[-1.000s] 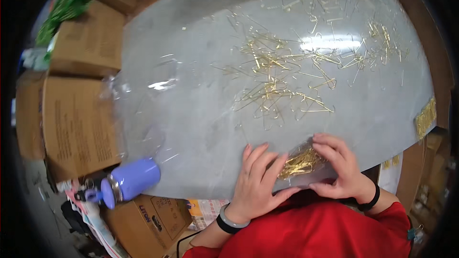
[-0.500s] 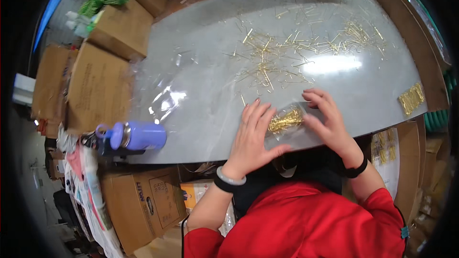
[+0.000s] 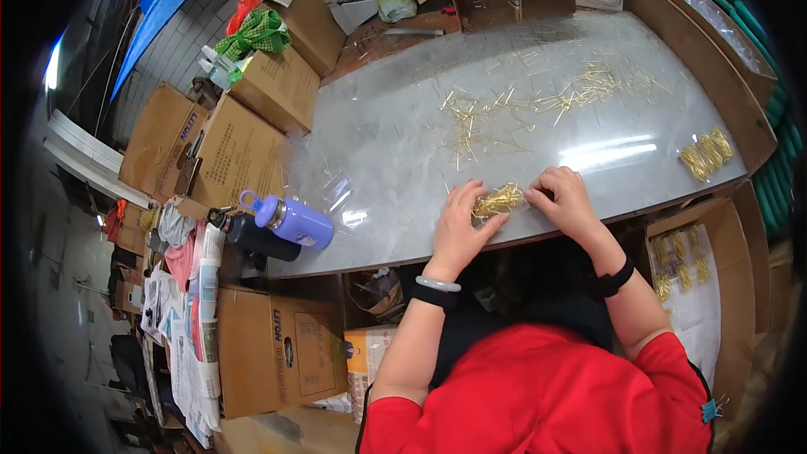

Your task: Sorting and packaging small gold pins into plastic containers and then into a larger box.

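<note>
Grey tabletop [image 3: 395, 170]: wire hooks [image 3: 586, 89] toward one o'clock, presumably for reach
Left hand [image 3: 461, 223]: half-curled round wire bundle [image 3: 502, 200], likely steadying
Right hand [image 3: 565, 200]: half-closed, hold unclear

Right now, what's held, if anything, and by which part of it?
Left hand holds the gold wire bundle by its left end. Right hand is at the bundle's right end; whether it grips can't be told.

Passes freely over grey tabletop [image 3: 395, 189] between left hand [image 3: 458, 231] and purple bottle [image 3: 304, 224], then meets cardboard boxes [image 3: 238, 155] beyond. Is barred between the hands by a gold bundle [image 3: 503, 200]. Runs open from right hand [image 3: 570, 202] to gold packs [image 3: 708, 153], then stops at cardboard wall [image 3: 714, 67]. Ahead, past a narrow bare strip, hits scattered wires [image 3: 580, 94].
</note>
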A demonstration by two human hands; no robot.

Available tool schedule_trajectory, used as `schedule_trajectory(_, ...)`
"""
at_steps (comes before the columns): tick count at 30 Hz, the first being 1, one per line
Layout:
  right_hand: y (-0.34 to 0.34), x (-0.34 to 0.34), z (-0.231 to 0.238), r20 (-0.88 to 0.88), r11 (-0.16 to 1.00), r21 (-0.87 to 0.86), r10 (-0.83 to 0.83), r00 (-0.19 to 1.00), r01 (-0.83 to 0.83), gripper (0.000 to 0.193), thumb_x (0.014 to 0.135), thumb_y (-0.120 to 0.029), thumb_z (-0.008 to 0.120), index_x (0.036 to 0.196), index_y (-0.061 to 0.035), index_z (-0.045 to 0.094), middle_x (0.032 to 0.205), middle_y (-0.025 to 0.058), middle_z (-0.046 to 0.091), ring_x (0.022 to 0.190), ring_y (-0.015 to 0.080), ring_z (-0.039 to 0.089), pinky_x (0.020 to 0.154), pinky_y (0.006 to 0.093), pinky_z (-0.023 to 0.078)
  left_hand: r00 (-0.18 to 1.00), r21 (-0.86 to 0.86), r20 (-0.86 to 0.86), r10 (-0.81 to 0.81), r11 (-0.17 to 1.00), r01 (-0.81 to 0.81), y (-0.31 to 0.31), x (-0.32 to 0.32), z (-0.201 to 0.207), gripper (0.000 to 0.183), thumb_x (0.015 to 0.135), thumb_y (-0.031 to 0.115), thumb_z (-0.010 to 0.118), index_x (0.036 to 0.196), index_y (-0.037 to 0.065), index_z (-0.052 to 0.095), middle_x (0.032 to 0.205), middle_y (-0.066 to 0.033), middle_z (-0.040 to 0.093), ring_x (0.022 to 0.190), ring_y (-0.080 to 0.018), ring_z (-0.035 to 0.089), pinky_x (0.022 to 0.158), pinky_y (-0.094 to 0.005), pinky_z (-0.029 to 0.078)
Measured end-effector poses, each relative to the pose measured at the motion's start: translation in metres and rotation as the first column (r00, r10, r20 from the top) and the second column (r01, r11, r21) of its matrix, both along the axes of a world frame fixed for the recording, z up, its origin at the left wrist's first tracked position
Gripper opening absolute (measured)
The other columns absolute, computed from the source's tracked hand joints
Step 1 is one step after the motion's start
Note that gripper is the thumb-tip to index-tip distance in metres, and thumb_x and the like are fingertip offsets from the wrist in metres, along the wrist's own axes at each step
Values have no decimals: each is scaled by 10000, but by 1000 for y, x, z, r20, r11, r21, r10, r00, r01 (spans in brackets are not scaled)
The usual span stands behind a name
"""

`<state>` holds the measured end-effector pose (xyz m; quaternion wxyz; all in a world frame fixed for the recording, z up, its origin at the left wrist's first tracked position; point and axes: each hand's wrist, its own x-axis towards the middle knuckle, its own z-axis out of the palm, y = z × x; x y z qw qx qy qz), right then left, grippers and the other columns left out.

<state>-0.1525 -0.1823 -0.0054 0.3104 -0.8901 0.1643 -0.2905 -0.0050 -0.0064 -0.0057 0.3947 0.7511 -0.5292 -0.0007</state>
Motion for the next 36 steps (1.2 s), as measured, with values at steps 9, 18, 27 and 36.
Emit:
schedule_trajectory(9,-21,-4,22,-57,971,-156,174,983,-181,103,841,-55,678,862,-24,583,875,116,579,895,332,532,804,408,453,994,32,60,-88,996,86,3,-1,3,547,868,335,749,1260,21,532,1341,-169,566,1311,-376,497,1167,-512,319)
schedule_trajectory(18,17,12,18,1,997,-44,63,998,-63,79,868,-45,667,927,-20,622,906,128,583,913,341,552,804,406,465,990,79,63,-128,989,123,4,2,5,529,912,359,695,1284,24,529,1365,-168,534,1367,-379,444,1181,-521,287)
schedule_trajectory(27,11,31,39,-139,988,144,-32,990,52,174,860,-162,709,943,-12,684,876,132,633,749,286,652,712,394,531,981,82,133,-143,988,133,5,2,7,378,930,337,670,1198,75,621,1363,-162,518,1345,-414,438,1154,-556,303)
schedule_trajectory(36,-7,46,45,-201,993,13,118,972,-118,131,808,-92,694,886,13,682,828,125,630,713,254,645,665,364,519,973,82,190,-131,990,117,5,-1,8,298,933,336,661,1147,129,662,1387,-144,510,1363,-421,405,1152,-568,299)
